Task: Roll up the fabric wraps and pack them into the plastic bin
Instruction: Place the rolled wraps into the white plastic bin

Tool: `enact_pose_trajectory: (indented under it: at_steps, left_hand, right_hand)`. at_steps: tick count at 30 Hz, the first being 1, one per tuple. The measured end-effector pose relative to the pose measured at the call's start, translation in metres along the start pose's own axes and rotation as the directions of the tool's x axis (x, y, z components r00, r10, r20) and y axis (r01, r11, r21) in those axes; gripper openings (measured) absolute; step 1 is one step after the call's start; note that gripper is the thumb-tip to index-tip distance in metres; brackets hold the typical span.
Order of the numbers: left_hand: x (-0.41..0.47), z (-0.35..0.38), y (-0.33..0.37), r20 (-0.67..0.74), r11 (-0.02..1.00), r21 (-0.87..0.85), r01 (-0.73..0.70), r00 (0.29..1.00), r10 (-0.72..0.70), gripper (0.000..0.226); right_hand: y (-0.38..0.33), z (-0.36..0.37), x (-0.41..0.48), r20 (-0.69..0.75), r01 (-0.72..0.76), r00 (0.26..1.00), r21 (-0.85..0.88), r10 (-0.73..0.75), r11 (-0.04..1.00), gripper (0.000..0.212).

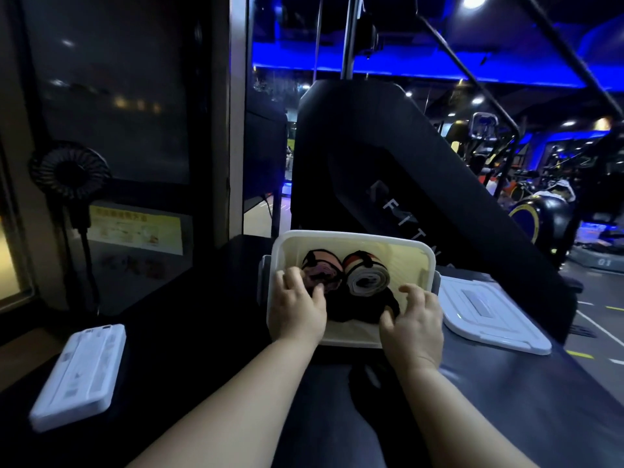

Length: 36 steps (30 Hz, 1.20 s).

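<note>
**Left.** At the left end of the worktop (202, 332), a small black fan (69, 170) stands against the wall panel. A flat white case (79, 376) lies near the front edge, well apart from the work. Neither bears on the task.

**Centre.** The plastic bin (351, 235) sits open on the worktop, at the foot of a black gym machine (371, 157). Three rolled wraps lie inside it. A pink-purple roll (322, 270) and a white-and-red roll (366, 276) sit side by side, touching, toward the far wall. A black roll (358, 310) lies in front of them, and its outline is hard to trace in the dim light.

**Hands.** The left hand (297, 310) reaches over the bin's near-left corner, with its fingers curled onto the near face of the pink-purple roll. The right hand (413, 320) is at the near-right corner, thumb against the black roll and fingers bent above the right wall. Whether it grips that roll or only steadies it cannot be told.

**Right.** The lid (489, 319) lies flat just beside the bin, not fitted.

**Judgement.** Packing looks well along, at the stage of seating the rolls.

**Risks.**
- Nothing visibly fastens the rolls, so a loose end may spring open when the pressure comes off.
- Pushing one roll could tip its neighbour.
- The bin looks light and is not held down, so a hard push may slide it.
- A roll standing above the rim would stop the lid closing.
</note>
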State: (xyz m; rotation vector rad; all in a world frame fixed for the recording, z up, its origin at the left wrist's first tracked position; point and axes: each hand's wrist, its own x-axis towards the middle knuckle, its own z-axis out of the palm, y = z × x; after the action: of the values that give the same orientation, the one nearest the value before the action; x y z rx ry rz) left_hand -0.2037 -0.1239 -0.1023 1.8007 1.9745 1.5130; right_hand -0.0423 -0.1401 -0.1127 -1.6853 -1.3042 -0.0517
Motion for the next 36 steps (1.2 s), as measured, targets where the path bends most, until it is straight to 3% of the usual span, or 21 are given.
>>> enact_pose_trajectory:
  at_steps: [2,4,10,14,18,23,31,36]
  left_hand:
    - [0.000,-0.003,-0.008,-0.145,0.997,-0.002,-0.079,0.986,0.078,0.031]
    - [0.001,-0.003,-0.015,-0.196,0.996,0.019,-0.083,0.977,0.085,0.034]
    - [0.009,0.007,-0.022,-0.277,0.998,-0.051,0.032,0.960,-0.045,0.060]
    - [0.016,0.007,-0.021,-0.276,0.980,-0.134,0.146,0.945,-0.178,0.067]
    - [0.018,0.008,-0.027,-0.227,0.984,-0.093,0.149,0.959,-0.167,0.056]
    - [0.032,-0.004,-0.027,-0.179,0.986,-0.051,0.161,0.970,-0.167,0.046]
    - [0.036,-0.009,-0.013,-0.196,0.994,-0.112,0.012,0.980,-0.034,0.040]
    - [0.044,-0.009,-0.008,-0.165,0.998,-0.052,-0.024,0.986,0.015,0.038]
  right_hand:
    - [0.006,-0.005,0.003,-0.056,-0.062,0.996,0.005,0.062,0.998,0.042]
    - [0.011,-0.009,0.005,-0.085,-0.104,0.991,-0.005,0.103,0.995,0.043]
    - [0.023,-0.011,0.018,-0.068,-0.184,0.981,-0.034,0.181,0.982,0.050]
    - [0.027,-0.010,0.030,0.040,-0.222,0.975,0.027,0.220,0.975,0.059]
    - [0.030,-0.011,0.037,0.118,-0.214,0.974,0.203,0.194,0.955,0.062]
    - [0.028,-0.012,0.040,0.179,-0.195,0.969,0.114,0.173,0.974,0.067]
    - [0.030,-0.040,0.048,0.163,-0.122,0.979,-0.009,0.121,0.993,0.070]
    - [0.033,-0.040,0.055,0.146,-0.087,0.985,-0.041,0.092,0.995,0.070]
